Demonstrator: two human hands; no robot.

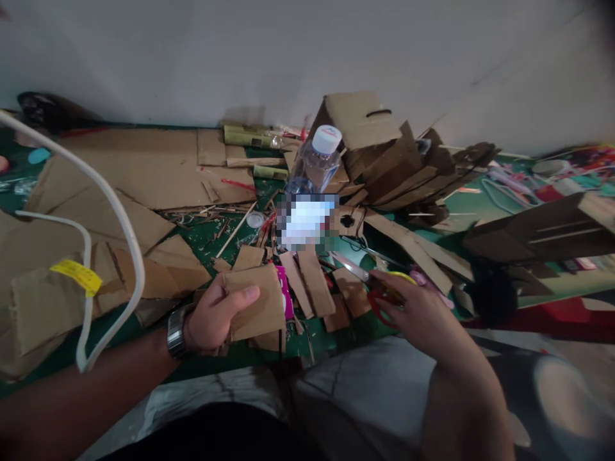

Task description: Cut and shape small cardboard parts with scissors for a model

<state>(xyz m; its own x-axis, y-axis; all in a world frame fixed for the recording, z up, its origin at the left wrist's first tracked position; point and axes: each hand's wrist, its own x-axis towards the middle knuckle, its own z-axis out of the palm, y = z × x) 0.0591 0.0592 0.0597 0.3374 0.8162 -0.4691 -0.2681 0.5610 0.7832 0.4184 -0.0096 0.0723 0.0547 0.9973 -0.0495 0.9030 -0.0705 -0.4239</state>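
Observation:
My left hand (216, 314) is closed on a squarish piece of cardboard (259, 304), its thumb lying across the top face. A magenta item (285, 293) shows at the right edge of that piece. With my right hand (413, 310) I grip a pair of scissors (350, 266) by red and yellow handles; the blades point up and left, over the table. Cut cardboard strips (314, 282) lie between my hands. The fingers under the cardboard piece are hidden.
A clear bottle (314, 160) with a white cap stands behind a blurred, bright screen. Large cardboard sheets (144, 166) cover the left side, where a white cable (120, 218) loops up. Cardboard boxes (360, 121) are piled at the back. Scraps litter the green table (202, 240).

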